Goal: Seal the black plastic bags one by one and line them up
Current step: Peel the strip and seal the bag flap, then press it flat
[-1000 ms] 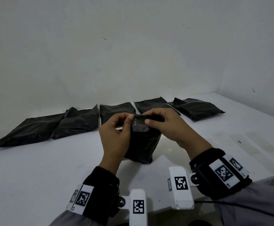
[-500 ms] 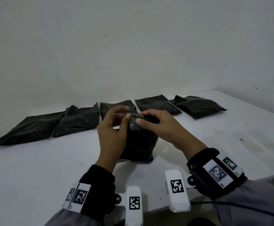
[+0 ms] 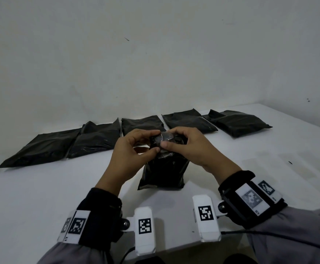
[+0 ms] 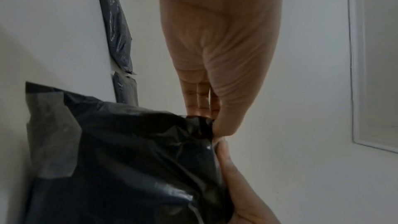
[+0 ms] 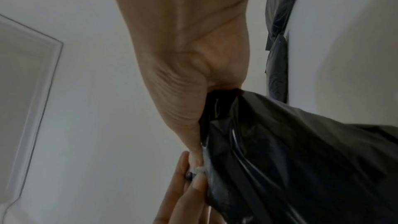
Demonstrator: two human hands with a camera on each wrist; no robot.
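A filled black plastic bag (image 3: 164, 171) stands upright on the white table (image 3: 41, 187), near the front edge. Both hands hold its top flap. My left hand (image 3: 136, 147) pinches the flap's left end between thumb and fingers. My right hand (image 3: 184, 143) pinches the flap beside it, thumb on the near side. In the left wrist view the left hand (image 4: 217, 125) grips the bag (image 4: 129, 168) at its crumpled top edge. In the right wrist view the right hand (image 5: 193, 117) clamps the bag (image 5: 290, 151), and a thin pale strip shows at the thumb tip.
Several black bags lie flat in a row at the back of the table, along the wall: a far-left one (image 3: 41, 147), a middle one (image 3: 142, 123), a far-right one (image 3: 237, 122). Bare table surface lies left and right of the hands. A white wall stands behind.
Both hands have dropped a little with the bag's top. The flap has been folded toward me and pressed down, and the two thumbs now sit closer together.
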